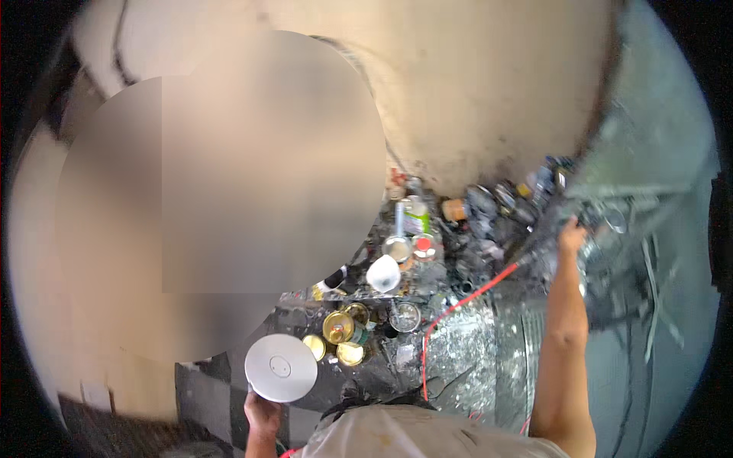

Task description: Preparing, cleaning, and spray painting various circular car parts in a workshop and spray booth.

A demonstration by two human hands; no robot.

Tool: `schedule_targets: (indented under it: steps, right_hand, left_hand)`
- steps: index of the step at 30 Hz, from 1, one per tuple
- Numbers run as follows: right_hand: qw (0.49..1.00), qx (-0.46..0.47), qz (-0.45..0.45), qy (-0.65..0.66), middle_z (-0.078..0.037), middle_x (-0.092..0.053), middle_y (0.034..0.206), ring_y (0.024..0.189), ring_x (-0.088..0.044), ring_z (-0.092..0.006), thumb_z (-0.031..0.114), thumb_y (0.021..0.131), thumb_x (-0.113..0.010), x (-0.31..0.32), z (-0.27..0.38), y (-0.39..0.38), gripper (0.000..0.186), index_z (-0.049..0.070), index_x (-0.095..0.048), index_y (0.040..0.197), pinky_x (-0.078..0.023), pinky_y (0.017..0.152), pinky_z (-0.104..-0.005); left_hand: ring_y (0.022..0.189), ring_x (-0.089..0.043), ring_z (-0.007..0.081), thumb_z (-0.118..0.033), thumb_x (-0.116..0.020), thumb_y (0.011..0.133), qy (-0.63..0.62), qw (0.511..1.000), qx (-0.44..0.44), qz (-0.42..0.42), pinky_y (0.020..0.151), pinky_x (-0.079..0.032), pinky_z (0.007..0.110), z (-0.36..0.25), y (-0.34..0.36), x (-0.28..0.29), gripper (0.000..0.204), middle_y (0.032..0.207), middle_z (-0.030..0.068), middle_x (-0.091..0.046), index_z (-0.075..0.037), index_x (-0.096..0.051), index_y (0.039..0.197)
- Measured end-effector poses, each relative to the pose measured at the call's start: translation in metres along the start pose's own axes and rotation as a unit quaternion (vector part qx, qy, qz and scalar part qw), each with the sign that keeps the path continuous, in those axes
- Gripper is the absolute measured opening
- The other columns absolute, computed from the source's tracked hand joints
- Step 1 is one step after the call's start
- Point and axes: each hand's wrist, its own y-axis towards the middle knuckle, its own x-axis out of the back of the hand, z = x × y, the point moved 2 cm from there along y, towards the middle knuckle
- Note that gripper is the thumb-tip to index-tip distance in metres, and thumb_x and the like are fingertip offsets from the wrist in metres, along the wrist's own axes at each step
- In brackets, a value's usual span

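Note:
At the lower left my left hand (263, 412) grips the edge of a round, pale grey disc (281, 368) with a small circle marked at its middle. The fingers behind the disc are hidden. My right arm stretches far to the right, and my right hand (573, 233) looks closed but is smeared by motion. A red hose (473, 294) rises from beside my body toward that hand and ends in a dark fitting (525, 260) just short of it. What the right hand holds is too blurred to make out.
Several open paint cans (338, 327) stand right of the disc. Beyond them are a white cup (383, 273), a red-topped container (424, 246) and a green-labelled container (416, 220). Cluttered bottles and cans (481, 206) line the wall (489, 91). A large blurred patch covers the upper left.

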Motion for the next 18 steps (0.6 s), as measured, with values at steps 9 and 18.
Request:
schedule_targets:
  steps: [9, 18]
  right_hand:
    - [0.991, 0.098, 0.028, 0.085, -0.037, -0.041, 0.148, 0.142, -0.038, -0.0466, 0.009, 0.087, -0.068, 0.06, 0.066, -0.097, 0.085, -0.014, -0.019, 0.152, -0.031, 0.119, -0.044]
    - [0.969, 0.184, 0.085, 0.144, -0.033, -0.035, 0.154, 0.145, -0.034, -0.0456, 0.017, 0.088, -0.069, 0.153, -0.019, -0.353, 0.088, -0.004, -0.019, 0.157, -0.03, 0.119, -0.0458]
  left_hand:
    - [0.12, -0.061, 0.0299, -0.02, -0.044, 0.101, 0.129, 0.991, -0.026, -0.03, 0.098, -0.052, 0.042, 0.001, 0.008, -0.014, 0.041, 0.133, 0.0162, -0.064, 0.003, -0.058, 0.132]
    - [0.119, -0.061, 0.0301, -0.017, -0.045, 0.099, 0.039, 0.983, 0.081, 0.162, 0.099, -0.051, 0.041, -0.021, 0.102, -0.015, 0.042, 0.132, 0.0171, -0.063, 0.004, -0.056, 0.133]
